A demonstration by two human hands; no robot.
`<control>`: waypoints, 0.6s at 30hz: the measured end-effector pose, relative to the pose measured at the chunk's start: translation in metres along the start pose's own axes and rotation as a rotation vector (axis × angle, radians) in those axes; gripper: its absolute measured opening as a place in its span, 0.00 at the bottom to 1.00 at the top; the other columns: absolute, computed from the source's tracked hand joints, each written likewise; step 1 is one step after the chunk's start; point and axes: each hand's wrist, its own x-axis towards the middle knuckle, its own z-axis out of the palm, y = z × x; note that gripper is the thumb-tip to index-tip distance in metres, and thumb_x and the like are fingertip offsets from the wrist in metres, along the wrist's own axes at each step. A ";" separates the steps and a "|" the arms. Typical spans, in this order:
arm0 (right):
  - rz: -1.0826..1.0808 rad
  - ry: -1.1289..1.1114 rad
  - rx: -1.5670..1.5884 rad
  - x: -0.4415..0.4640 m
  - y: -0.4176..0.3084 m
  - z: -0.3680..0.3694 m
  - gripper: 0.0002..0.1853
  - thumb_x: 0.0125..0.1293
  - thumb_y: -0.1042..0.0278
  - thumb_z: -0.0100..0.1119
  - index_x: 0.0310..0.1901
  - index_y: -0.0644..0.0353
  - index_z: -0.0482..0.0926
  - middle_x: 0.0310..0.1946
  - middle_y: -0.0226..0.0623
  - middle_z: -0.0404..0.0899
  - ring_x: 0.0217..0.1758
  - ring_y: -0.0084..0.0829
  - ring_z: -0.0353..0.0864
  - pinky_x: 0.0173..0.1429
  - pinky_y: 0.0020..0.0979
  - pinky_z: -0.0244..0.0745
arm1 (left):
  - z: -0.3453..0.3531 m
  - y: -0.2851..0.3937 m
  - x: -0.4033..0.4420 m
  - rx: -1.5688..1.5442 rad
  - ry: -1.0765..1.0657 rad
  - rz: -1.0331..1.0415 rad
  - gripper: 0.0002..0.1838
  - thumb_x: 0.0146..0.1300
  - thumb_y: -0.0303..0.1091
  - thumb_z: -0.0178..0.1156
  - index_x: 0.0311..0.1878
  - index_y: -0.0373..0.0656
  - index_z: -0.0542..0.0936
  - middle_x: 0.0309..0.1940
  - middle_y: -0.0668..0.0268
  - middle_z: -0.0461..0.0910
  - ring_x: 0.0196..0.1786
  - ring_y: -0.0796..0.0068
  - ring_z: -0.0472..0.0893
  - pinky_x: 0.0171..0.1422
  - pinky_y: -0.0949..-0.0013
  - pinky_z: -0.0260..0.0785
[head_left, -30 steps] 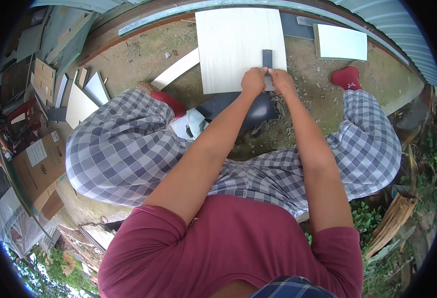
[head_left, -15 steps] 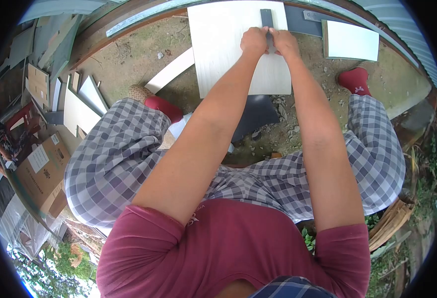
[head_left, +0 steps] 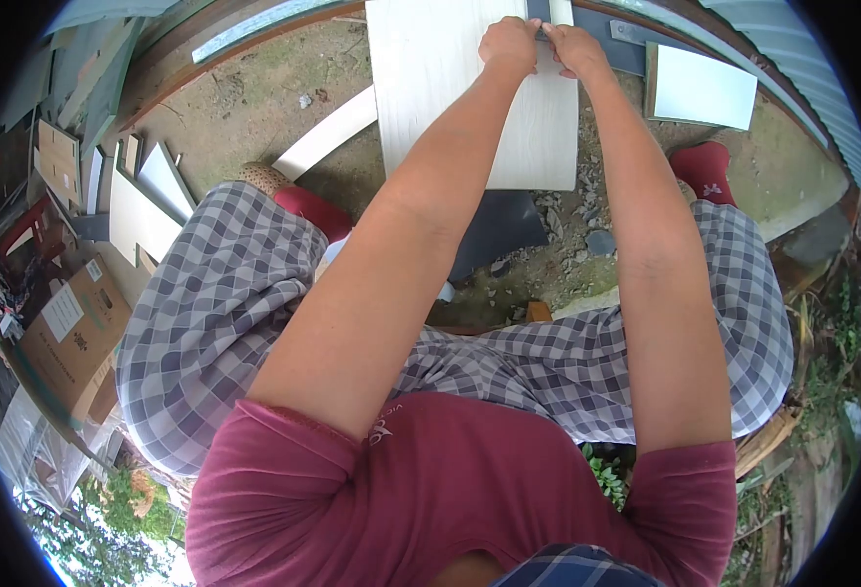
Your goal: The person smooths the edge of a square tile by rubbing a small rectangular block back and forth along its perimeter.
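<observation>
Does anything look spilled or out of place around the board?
Loose rubble is scattered beside the dark sheet, near the pale board, making the ground look untidy. The board's visible face shows no obvious damage.

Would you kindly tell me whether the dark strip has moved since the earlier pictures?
Yes: the dark strip has moved forward, judged against the pale board; it now lies farther from the board's near edge.

The left hand and right hand held a dark strip close together on the far part of a pale board, while a white block lay near its right side and a brown box was far left.
</observation>
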 end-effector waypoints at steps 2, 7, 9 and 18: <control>0.042 -0.015 -0.049 -0.011 0.005 -0.001 0.24 0.68 0.43 0.42 0.40 0.57 0.78 0.32 0.33 0.80 0.35 0.30 0.80 0.35 0.29 0.79 | 0.012 -0.013 0.003 0.204 0.020 0.151 0.25 0.67 0.55 0.47 0.37 0.43 0.82 0.27 0.62 0.84 0.34 0.72 0.85 0.40 0.70 0.76; 0.057 -0.028 -0.033 -0.050 0.031 0.002 0.24 0.68 0.44 0.42 0.37 0.60 0.77 0.30 0.35 0.79 0.32 0.32 0.80 0.33 0.30 0.79 | 0.044 -0.035 -0.025 0.310 0.074 0.227 0.23 0.69 0.51 0.46 0.37 0.41 0.80 0.19 0.67 0.82 0.26 0.72 0.84 0.37 0.71 0.75; 0.059 -0.038 -0.040 -0.065 0.048 0.007 0.24 0.68 0.45 0.42 0.35 0.60 0.77 0.28 0.36 0.79 0.30 0.32 0.80 0.33 0.31 0.79 | 0.057 -0.048 -0.033 0.405 0.192 0.366 0.25 0.69 0.53 0.43 0.35 0.41 0.81 0.17 0.67 0.82 0.25 0.71 0.84 0.37 0.70 0.75; 0.067 -0.051 -0.080 -0.134 0.110 0.041 0.25 0.69 0.47 0.40 0.30 0.60 0.76 0.22 0.41 0.78 0.24 0.38 0.80 0.37 0.40 0.73 | 0.083 -0.092 -0.114 0.252 -0.144 0.108 0.12 0.63 0.37 0.58 0.49 0.49 0.79 0.29 0.64 0.82 0.30 0.68 0.84 0.38 0.64 0.76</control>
